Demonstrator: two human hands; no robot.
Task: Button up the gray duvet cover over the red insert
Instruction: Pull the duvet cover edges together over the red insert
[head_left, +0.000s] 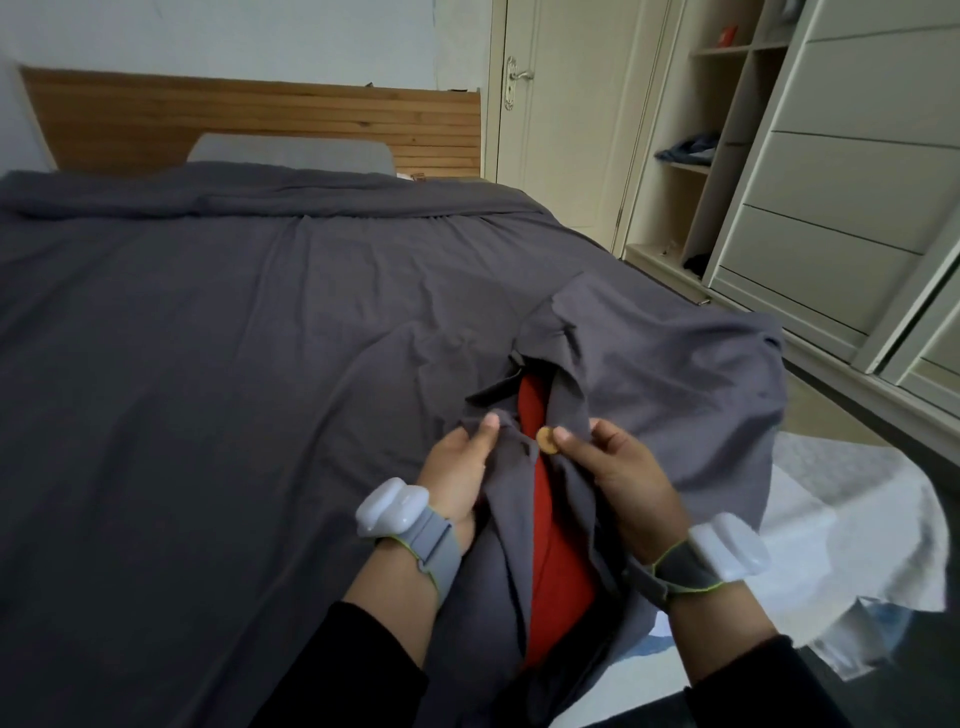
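The gray duvet cover (218, 332) lies spread over the bed, its open edge lifted toward me at the lower right. Through the gap shows the red insert (556, 535), a long strip from the opening's top down to my wrists. My left hand (460, 470) pinches the left flap of the cover's edge, thumb on top. My right hand (618, 473) grips the right flap and holds a small round tan button (546, 440) at its thumb tip, over the red strip. The two flaps are apart.
A wooden headboard (249, 124) and a gray pillow (291, 150) are at the far end of the bed. A cream door (561, 104) and an open wardrobe with shelves (727, 156) and drawers stand on the right. A white sheet (852, 519) hangs at the bed's near right corner.
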